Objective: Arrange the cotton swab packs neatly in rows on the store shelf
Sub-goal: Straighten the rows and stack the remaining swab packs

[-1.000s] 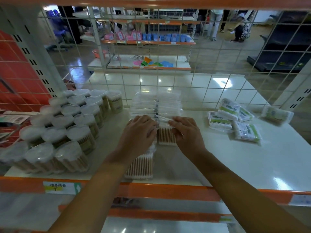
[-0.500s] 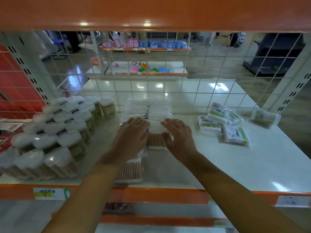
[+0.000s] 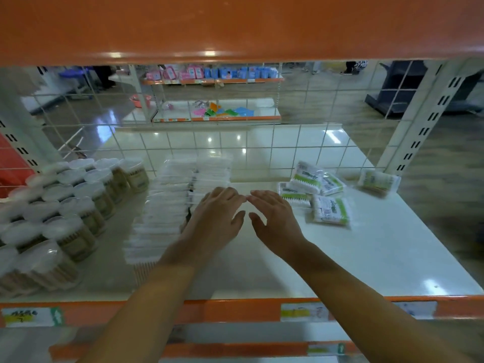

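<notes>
Head view: clear packs [image 3: 180, 203] of cotton swabs stand in two close rows at mid-shelf, running front to back; motion blur hides the count. Four green packs [image 3: 314, 195] lie loose and unaligned to the rt, some overlapping, w/ a fifth [image 3: 378, 182] well apart near the rt upright [image 3: 429, 119]. Left hand [image 3: 216, 218] hovers over the rt edge of the clear rows, fingers spread and relaxed, gripping nothing; whether it touches the packs cannot be told. Right hand [image 3: 275, 218] is likewise unclenched and empty, over bare shelf [image 3: 392, 252] just left of the green packs. Fingertips of both hands nearly meet.

Handling (judged): packs are light; thin film wrap is prob. slippery and gives under pressure, while the swab sticks inside add some stiffness lengthwise. Best hold is across the short sides, thumb opposite fingers, or flat palms pushing a whole row square. Loose green packs likely slide easily on the glossy shelf.

Surroundings: lidded tubs [image 3: 78, 205] of swabs fill the left side in rows. Wire grid [image 3: 262, 142] backs the shelf; orange rail [image 3: 235, 310] w/ price labels [image 3: 303, 311] fronts it. Another stocked aisle shows beyond.
</notes>
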`<state>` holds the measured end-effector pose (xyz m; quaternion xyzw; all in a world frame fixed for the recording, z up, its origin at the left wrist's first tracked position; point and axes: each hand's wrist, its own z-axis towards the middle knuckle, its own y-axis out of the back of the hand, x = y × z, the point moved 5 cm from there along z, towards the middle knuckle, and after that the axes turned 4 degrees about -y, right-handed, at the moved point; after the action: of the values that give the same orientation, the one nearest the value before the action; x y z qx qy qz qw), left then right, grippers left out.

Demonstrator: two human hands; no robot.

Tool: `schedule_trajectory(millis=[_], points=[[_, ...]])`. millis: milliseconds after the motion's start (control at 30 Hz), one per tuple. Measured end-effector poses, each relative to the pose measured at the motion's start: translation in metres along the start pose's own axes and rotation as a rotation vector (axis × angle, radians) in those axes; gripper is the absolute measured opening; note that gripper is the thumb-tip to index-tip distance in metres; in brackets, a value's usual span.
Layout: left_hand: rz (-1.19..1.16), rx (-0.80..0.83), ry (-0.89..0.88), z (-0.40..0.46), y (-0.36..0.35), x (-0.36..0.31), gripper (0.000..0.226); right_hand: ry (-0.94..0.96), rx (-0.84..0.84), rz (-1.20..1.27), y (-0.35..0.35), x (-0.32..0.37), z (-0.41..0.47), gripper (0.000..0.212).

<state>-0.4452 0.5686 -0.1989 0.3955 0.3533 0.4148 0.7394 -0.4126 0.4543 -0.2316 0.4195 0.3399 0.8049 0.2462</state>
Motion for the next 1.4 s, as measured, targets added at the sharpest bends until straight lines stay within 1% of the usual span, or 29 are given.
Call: schedule_trajectory(millis=[267,533,733,967,1000,1067,1200,1300,1400], points=[[0.014,0.008,-0.047,0.018,-0.020,-0.033,0.033,0.016,-0.058,0.017,0.019,-0.037,-0.009,0.035],[0.013,0.013,-0.055,0.037,-0.041,-0.053,0.030,-0.020,-0.096,0.035,0.042,-0.068,-0.015,0.034],[0.017,0.023,-0.064,0.052,-0.061,-0.073,0.027,-0.065,-0.045,0.006,0.060,-0.099,-0.019,0.034],[0.014,0.024,-0.075,0.071,-0.086,-0.092,0.029,-0.046,-0.089,-0.043,0.082,-0.132,-0.021,0.035],[0.013,0.032,-0.074,0.073,-0.091,-0.093,0.026,-0.055,-0.093,-0.050,0.084,-0.137,-0.021,0.035],[0.005,0.042,-0.080,0.077,-0.100,-0.094,0.014,-0.059,-0.110,-0.066,0.089,-0.145,-0.022,0.035],[0.003,0.080,-0.078,0.084,-0.115,-0.095,0.017,-0.046,-0.114,-0.083,0.095,-0.158,-0.022,0.032],[-0.015,0.097,-0.057,0.087,-0.123,-0.095,0.010,-0.124,-0.068,-0.072,0.096,-0.172,-0.019,0.032],[-0.024,0.124,-0.018,0.093,-0.132,-0.093,0.015,-0.211,-0.034,-0.058,0.095,-0.182,-0.020,0.033]])
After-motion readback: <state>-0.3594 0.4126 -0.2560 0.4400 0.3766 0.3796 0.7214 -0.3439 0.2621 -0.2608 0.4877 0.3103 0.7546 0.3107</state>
